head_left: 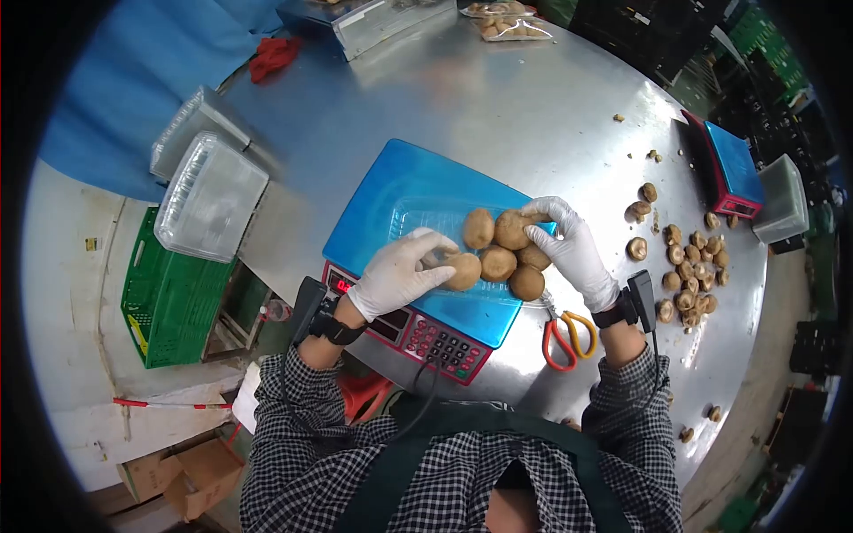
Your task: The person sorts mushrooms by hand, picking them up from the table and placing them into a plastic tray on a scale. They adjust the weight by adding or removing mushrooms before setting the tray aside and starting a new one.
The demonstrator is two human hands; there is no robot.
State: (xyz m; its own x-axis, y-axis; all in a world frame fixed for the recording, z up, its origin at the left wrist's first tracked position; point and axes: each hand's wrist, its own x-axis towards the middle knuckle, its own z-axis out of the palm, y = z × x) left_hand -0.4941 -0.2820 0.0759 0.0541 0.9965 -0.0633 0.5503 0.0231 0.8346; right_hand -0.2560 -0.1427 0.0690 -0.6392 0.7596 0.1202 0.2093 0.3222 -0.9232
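Note:
My left hand (400,274), in a white glove, has its thumb and fingers closed around a brown mushroom (463,272) at the left part of a clear plastic tray (425,213). My right hand (570,244), gloved too, grips another mushroom (512,230) over the tray's right part. Several more mushrooms (498,264) lie in the tray between and below my hands. Under the tray is a scale with a blue platform (391,178) and a red keypad panel (440,348); my left hand partly covers its lit display. Scissors (569,340) with red and orange handles lie beside my right wrist.
Loose mushrooms (693,275) are spread on the metal table (426,107) at right, near a second scale (733,164) and clear trays (784,200). Stacked clear trays (211,195) stand at the left edge above a green crate (164,302). Packed mushrooms (514,28) sit at the back.

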